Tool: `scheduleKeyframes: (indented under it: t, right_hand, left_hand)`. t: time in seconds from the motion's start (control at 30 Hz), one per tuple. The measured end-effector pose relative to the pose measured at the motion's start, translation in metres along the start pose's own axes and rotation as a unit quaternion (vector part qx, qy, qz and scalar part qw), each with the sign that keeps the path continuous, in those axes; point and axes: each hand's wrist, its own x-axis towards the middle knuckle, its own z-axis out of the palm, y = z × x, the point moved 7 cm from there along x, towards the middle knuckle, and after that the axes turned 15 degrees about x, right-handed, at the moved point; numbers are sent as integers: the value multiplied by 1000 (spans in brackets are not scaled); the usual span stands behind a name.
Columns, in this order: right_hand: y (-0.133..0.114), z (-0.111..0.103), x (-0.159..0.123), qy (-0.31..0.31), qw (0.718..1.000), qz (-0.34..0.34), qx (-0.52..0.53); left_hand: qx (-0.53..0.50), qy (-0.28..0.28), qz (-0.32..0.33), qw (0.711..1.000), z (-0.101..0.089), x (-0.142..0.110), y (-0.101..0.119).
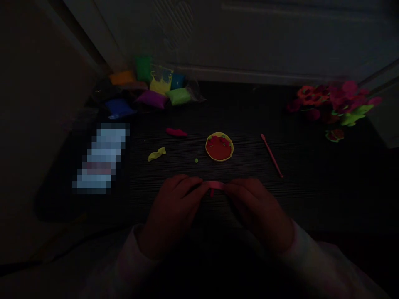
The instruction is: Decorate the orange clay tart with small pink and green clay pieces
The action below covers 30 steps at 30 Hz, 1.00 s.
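Note:
A short pink strip (214,185) spans the gap between my two hands, held level. My left hand (178,205) pinches one end of it, and my right hand (256,207) grips the other. Just under the strip shows a small red piece of clay (212,192); whether it is joined to the strip I cannot tell. Beyond my fingers lies a round orange-red clay disc (219,153) with a yellow rim and small red and green bits along its upper part. A tiny green ball (196,160) rests to its left.
Left of the disc are a red clay lump (176,132) and a yellow clay strip (156,154). A pink modelling tool (272,155) lies right. A lit, blurred screen (102,158), coloured clay packets (151,99) and bright flower shapes (339,99) surround the dark tabletop (249,112).

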Motion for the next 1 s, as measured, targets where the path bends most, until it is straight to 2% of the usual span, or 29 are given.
scheduleKeyframes:
  t: [0.1, 0.3, 0.37, 0.43, 0.5, 0.63, 1.0]
  right_hand:
    - [0, 0, 1, -11, 1000, 4, 24]
    - [3, -16, 10, -13, 999, 10, 34]
    - [11, -25, 14, -3, 999, 47, 22]
    - [22, -33, 14, 4, 994, 100, 31]
    - [32, -39, 11, 9, 987, 152, 55]
    - [37, -42, 2, 10, 977, 193, 92]
    - [34, -41, -4, 10, 975, 188, 117]
  left_hand:
    - [-10, -8, -3, 1000, 2, -2, -2]
    - [-69, 48, -24, 996, -11, -1, 3]
    - [-72, 39, -68, 994, -10, 0, 3]
    - [-47, 12, -120, 992, -5, 1, 3]
    - [-17, -20, -144, 989, 0, 2, 6]
    - [3, -42, -129, 991, 5, 5, 13]
    - [-62, -61, -63, 994, 9, 14, 7]
